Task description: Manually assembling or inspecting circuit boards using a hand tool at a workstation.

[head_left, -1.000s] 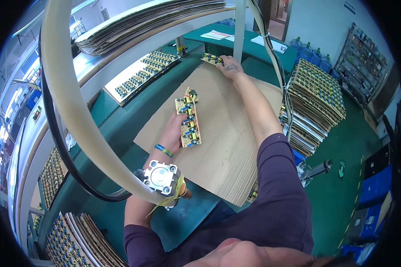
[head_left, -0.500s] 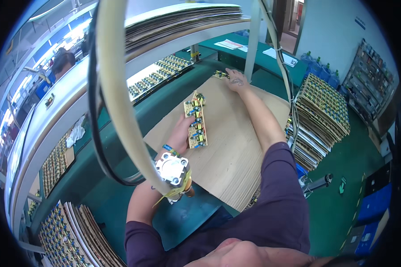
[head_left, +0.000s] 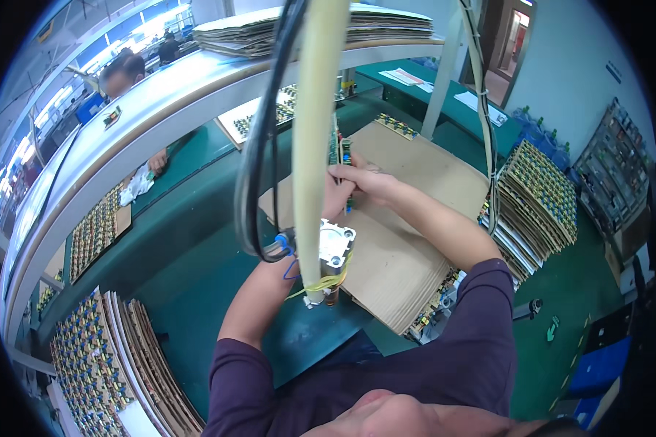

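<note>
A strip of circuit board [head_left: 345, 154] with small components stands nearly edge-on above the brown cardboard sheet [head_left: 393, 233]. My left hand [head_left: 334, 195] is closed on its near part, partly hidden behind the pale hose. Against it, my right hand [head_left: 369, 182] is closed on the same strip from the right side, its fingers partly hidden. Another circuit board strip [head_left: 397, 127] lies at the far edge of the cardboard.
A pale hose [head_left: 317, 131] and a metal cylinder [head_left: 337, 244] hang before my left forearm. Stacked cardboard and boards [head_left: 532, 197] stand at right, another stack [head_left: 98, 357] at lower left. A shelf [head_left: 197, 76] crosses above. Another person's hand [head_left: 158, 162] is beyond the bench.
My right hand has come back from the far edge of the cardboard to my left hand and the strip. The strip has turned from face-up to nearly edge-on. The view has shifted.
</note>
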The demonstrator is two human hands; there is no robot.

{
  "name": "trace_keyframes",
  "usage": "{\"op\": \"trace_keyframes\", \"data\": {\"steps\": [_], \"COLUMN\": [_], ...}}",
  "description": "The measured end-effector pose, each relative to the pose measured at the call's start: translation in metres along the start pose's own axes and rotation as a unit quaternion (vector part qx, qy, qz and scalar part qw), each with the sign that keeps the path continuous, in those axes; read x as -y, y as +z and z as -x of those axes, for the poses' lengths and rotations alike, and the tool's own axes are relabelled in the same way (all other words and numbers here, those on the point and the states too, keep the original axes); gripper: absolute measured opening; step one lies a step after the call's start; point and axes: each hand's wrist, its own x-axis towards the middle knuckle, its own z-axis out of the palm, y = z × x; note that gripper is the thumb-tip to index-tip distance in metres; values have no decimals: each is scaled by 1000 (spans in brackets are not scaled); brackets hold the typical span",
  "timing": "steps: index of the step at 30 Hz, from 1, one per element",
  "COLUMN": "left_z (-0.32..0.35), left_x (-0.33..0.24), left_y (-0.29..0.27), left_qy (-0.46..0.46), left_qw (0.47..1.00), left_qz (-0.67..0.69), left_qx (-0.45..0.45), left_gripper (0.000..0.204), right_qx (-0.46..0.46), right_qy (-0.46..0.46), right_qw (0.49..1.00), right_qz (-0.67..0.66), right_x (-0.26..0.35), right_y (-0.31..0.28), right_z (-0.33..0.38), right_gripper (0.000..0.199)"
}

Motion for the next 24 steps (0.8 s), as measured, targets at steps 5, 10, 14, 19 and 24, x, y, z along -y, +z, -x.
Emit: {"op": "trace_keyframes", "data": {"steps": [5,10,14,19,24], "left_z": [9,15,19,35,39], "left_x": [-55,-15,-23,-50,49], "left_y": [-10,-11,-16,-40,-75], "left_qy": [92,89,6,-117,74], "left_qw": [983,988,988,967,987], "left_qz": [26,-34,16,91,29], "left_qx": [158,120,151,208,139], "left_gripper": [85,77,71,63,53], "right_qx": [-53,-76,-47,-64,-219], "right_qy": [18,55,15,50,-132], "right_qw": [998,995,994,956,721], "right_qz": [-39,30,94,283,644], "right_x": [17,-5,2,21,10], "right_y": [-27,-48,-45,-42,-124], "right_z": [9,-16,-10,1,-24], "right_gripper": [47,49,57,71,74]}}
